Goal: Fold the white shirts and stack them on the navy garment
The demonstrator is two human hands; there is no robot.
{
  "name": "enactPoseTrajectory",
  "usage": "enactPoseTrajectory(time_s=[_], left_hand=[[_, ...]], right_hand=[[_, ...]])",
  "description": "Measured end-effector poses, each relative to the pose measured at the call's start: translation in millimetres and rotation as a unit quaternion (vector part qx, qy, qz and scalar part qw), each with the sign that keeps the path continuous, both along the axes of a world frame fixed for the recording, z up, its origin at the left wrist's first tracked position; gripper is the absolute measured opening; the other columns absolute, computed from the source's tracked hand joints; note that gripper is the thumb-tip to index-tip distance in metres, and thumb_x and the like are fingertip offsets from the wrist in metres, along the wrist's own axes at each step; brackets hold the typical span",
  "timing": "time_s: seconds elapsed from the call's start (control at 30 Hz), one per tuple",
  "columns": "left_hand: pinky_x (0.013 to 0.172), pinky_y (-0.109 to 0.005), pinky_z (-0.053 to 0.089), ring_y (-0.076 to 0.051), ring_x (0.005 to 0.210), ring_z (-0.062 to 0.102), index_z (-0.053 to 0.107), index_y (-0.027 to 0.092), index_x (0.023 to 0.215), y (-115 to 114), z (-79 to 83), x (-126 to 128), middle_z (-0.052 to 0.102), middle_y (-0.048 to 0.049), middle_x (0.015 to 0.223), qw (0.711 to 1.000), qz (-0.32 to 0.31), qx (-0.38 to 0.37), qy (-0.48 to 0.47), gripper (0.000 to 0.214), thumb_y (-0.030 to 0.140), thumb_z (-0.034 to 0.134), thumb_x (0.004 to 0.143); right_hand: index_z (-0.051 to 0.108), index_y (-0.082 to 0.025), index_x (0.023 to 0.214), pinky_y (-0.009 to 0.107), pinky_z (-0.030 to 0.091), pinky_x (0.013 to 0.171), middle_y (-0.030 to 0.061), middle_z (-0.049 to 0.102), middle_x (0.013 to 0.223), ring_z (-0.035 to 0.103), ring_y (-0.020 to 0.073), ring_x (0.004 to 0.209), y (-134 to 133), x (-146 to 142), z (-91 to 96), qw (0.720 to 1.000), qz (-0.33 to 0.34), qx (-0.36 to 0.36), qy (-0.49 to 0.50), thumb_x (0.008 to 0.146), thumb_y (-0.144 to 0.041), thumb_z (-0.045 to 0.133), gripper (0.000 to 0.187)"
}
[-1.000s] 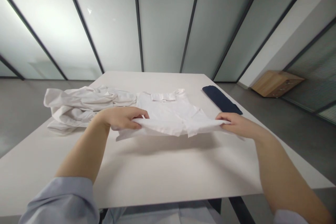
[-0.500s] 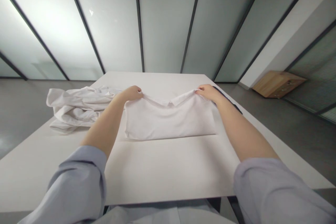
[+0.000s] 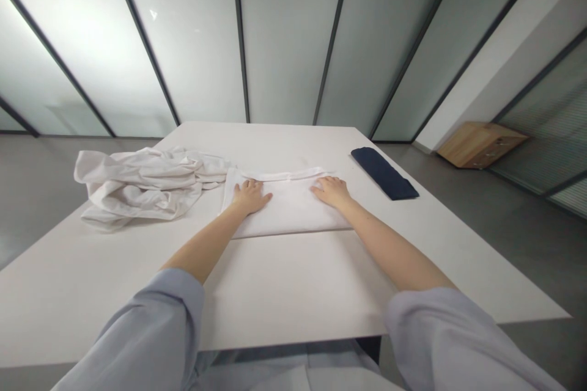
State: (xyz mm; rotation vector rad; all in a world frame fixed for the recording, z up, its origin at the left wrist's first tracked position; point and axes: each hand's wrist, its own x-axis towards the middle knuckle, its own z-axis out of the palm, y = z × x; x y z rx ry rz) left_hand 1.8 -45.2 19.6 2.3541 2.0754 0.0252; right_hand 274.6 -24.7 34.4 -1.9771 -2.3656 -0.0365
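A folded white garment (image 3: 288,211), which looks like a shirt, lies flat on the white table (image 3: 284,293) in front of me. Its straight folded edge faces me, and a band runs along the far side. My left hand (image 3: 252,196) rests on its left part with the fingers spread. On the right part lies my right hand (image 3: 331,190), palm down with the fingers stretched out. Neither hand grips the cloth. Left of the garment, and touching or nearly touching it, is a crumpled heap of white cloth (image 3: 147,186).
A dark navy folded cloth (image 3: 384,172) lies near the table's right edge. Frosted glass panels (image 3: 288,43) with dark frames stand beyond the table. On the floor at the right is a wooden cabinet (image 3: 479,145).
Both hands have let go of the garment's far corners and moved inward and nearer, now flat on it. The raised far edge has come down. The navy cloth has come into fuller view.
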Motion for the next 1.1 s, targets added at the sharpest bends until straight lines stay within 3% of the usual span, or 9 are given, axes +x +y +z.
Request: enactPoseTrajectory(time_s=[0.17, 0.3, 0.67, 0.8, 0.9, 1.0, 1.1], left_hand=[[0.107, -0.059, 0.025, -0.034, 0.142, 0.024, 0.03, 0.016, 0.148, 0.9, -7.3, -3.8, 0.032, -0.0191, 0.153, 1.0, -0.014, -0.011, 0.008, 0.072, 0.061, 0.023, 0.091], [0.11, -0.053, 0.023, -0.032, 0.143, 0.022, 0.028, 0.014, 0.149, -0.1, -6.0, -3.8, 0.032, -0.0171, 0.153, 0.999, -0.047, -0.008, 0.008, 0.068, 0.054, 0.023, 0.093], [0.106, -0.047, 0.029, -0.031, 0.135, 0.036, 0.037, 0.016, 0.143, -2.2, -6.3, -3.6, 0.044, -0.0172, 0.145, 0.999, -0.052, 0.012, 0.002, 0.063, 0.053, 0.028, 0.093], [0.101, -0.048, 0.034, -0.034, 0.129, 0.041, 0.041, 0.017, 0.139, -6.8, 5.4, -2.9, 0.047, -0.0177, 0.141, 0.999, -0.046, -0.003, 0.011, 0.064, 0.056, 0.035, 0.089], [0.1, -0.047, 0.034, -0.034, 0.126, 0.046, 0.034, 0.02, 0.145, -8.8, 19.8, -0.4, 0.05, -0.0174, 0.139, 0.998, -0.056, -0.015, 0.025, 0.07, 0.057, 0.043, 0.086], [0.099, -0.045, 0.036, -0.03, 0.119, 0.055, 0.027, 0.02, 0.149, -7.9, 31.6, 6.1, 0.059, -0.0171, 0.129, 0.997, -0.056, -0.039, 0.038, 0.067, 0.053, 0.035, 0.091], [0.093, -0.043, 0.042, -0.031, 0.113, 0.059, 0.051, 0.014, 0.134, -5.7, 34.1, 15.5, 0.066, -0.0191, 0.117, 0.995, -0.038, -0.073, 0.053, 0.059, 0.051, 0.03, 0.093]], right_hand=[[0.041, -0.021, 0.143, 0.054, 0.027, 0.107, 0.0139, 0.027, 0.156, 0.028, 0.0346, 0.139, -5.4, 5.2, -18.9, 0.998, 0.012, -0.067, 0.005, 0.093, -0.059, 0.032, 0.063], [0.039, -0.02, 0.144, 0.054, 0.026, 0.109, 0.0148, 0.02, 0.158, 0.023, 0.0354, 0.142, -5.0, 7.0, -27.8, 0.998, 0.003, -0.053, 0.018, 0.093, -0.059, 0.033, 0.065], [0.041, -0.019, 0.143, 0.051, 0.025, 0.11, 0.0143, 0.027, 0.156, 0.025, 0.034, 0.141, -9.3, 6.5, -28.4, 0.999, 0.009, -0.044, 0.026, 0.093, -0.058, 0.034, 0.064], [0.042, -0.02, 0.142, 0.051, 0.026, 0.109, 0.0131, 0.028, 0.155, 0.026, 0.0336, 0.14, -13.7, 6.3, -25.0, 0.999, 0.013, -0.048, 0.02, 0.093, -0.056, 0.036, 0.061], [0.042, -0.023, 0.142, 0.05, 0.029, 0.107, 0.0138, 0.035, 0.151, 0.034, 0.0337, 0.136, -18.4, 5.9, -16.4, 0.998, 0.029, -0.051, 0.016, 0.091, -0.052, 0.042, 0.06], [0.048, -0.024, 0.139, 0.051, 0.032, 0.103, 0.0155, 0.046, 0.142, 0.044, 0.0353, 0.126, -22.3, 2.1, -6.0, 0.998, 0.038, -0.05, -0.001, 0.085, -0.046, 0.05, 0.058], [0.058, -0.02, 0.128, 0.048, 0.033, 0.102, 0.0163, 0.049, 0.137, 0.046, 0.0346, 0.122, -24.0, -6.0, -1.3, 0.997, 0.07, -0.034, -0.017, 0.082, -0.037, 0.053, 0.05]])
